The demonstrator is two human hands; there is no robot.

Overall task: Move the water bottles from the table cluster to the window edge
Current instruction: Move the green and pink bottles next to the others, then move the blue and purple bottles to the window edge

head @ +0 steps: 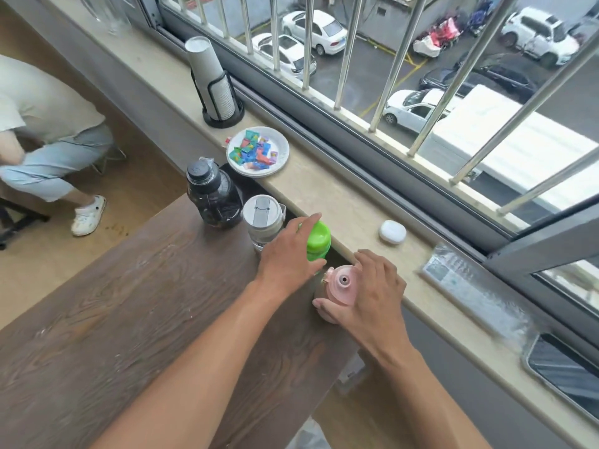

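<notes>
Several bottles stand in a row along the far edge of the dark wooden table (pixel 136 306), beside the beige window ledge (pixel 327 196). A large dark bottle (pixel 212 196) is at the left, then a clear bottle with a grey-white lid (pixel 262 218). My left hand (pixel 290 254) wraps around the green-lidded bottle (pixel 319 239). My right hand (pixel 369 293) grips the pink-lidded bottle (pixel 338 283) from the right side. Both held bottles rest upright on the table.
On the ledge sit a white plate of coloured sweets (pixel 257 152), a black holder with stacked paper cups (pixel 214 85), a white earbud case (pixel 393 231), a clear plastic packet (pixel 476 286) and a phone (pixel 564 367). Window bars rise behind. A person sits at left (pixel 48 131).
</notes>
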